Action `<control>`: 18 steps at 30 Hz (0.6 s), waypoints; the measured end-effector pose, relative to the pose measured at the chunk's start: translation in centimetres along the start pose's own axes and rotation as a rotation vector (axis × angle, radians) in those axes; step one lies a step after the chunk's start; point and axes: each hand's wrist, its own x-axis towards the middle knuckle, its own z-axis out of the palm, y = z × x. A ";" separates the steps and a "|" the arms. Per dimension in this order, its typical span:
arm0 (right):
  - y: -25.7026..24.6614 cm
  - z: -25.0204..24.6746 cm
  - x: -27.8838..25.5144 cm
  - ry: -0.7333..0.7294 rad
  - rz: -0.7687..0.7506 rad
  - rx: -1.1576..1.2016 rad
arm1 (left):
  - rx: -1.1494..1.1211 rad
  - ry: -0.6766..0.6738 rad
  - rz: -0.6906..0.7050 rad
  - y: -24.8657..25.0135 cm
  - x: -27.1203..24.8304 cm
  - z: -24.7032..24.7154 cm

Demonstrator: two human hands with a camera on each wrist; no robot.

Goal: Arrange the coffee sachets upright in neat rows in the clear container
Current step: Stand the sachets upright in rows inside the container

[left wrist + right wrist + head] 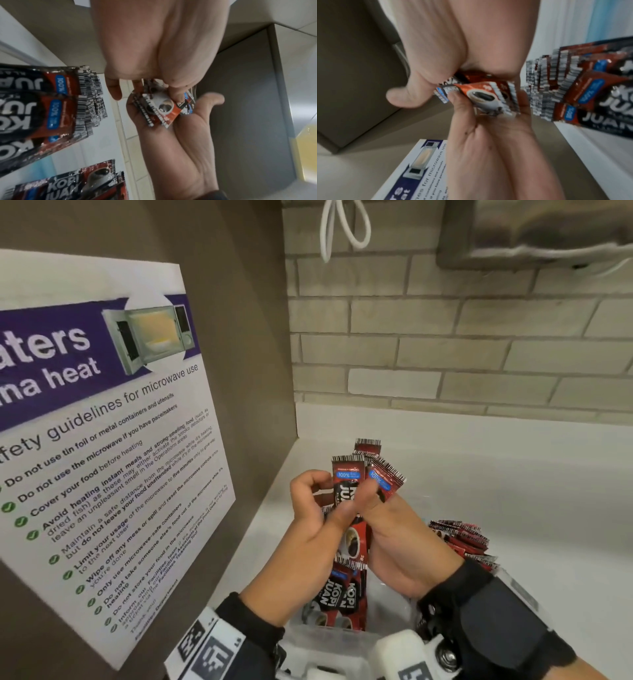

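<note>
- Left hand (310,518): I see its fingers curled round a bunch of coffee sachets (349,498), thumb across the front one.
- Right hand (394,539): fingers and thumb closed on the same bunch from the other side, holding it raised above the clear container (329,645).
- Bunch itself: several sachets, not squared. One top corner fans out to the right and another pokes up behind. In the left wrist view the lower ends (159,111) sit splayed in the palm.
- Risk, as I judge it: the foil looks slick, so easing either grip to tidy the edges could let a sachet slide out and drop flat into the container or onto the worktop (513,491).
- Risk: lowering a fanned bunch could snag it on the sachets already standing in the container (342,594) and tip them.
- Loose sachet pile (459,539): heaped just right of the right wrist. A careless wrist could knock it.
- Microwave safety poster (102,440): on the panel to the left, apart from the work.
</note>
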 end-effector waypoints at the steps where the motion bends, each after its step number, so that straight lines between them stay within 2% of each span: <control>1: -0.2 0.0 -0.1 0.004 -0.005 -0.021 | -0.004 0.003 0.001 0.0 0.0 0.0; 6: -1.5 0.6 -0.4 0.063 0.002 0.002 | 0.007 -0.054 0.023 -0.5 0.1 -1.2; 10: -1.6 1.1 -0.8 0.032 0.010 -0.065 | -0.175 -0.118 -0.012 -0.6 0.0 -1.9; 12: -1.1 1.4 -0.8 0.004 0.000 -0.218 | -0.212 -0.189 -0.062 -0.4 -0.2 -1.9; 15: -0.5 1.7 -0.5 -0.036 -0.100 -0.668 | -0.229 -0.240 -0.081 0.0 -0.5 -2.1; 18: -1.0 1.6 -0.3 0.009 -0.086 -1.026 | -0.194 -0.210 -0.075 0.3 -0.8 -2.1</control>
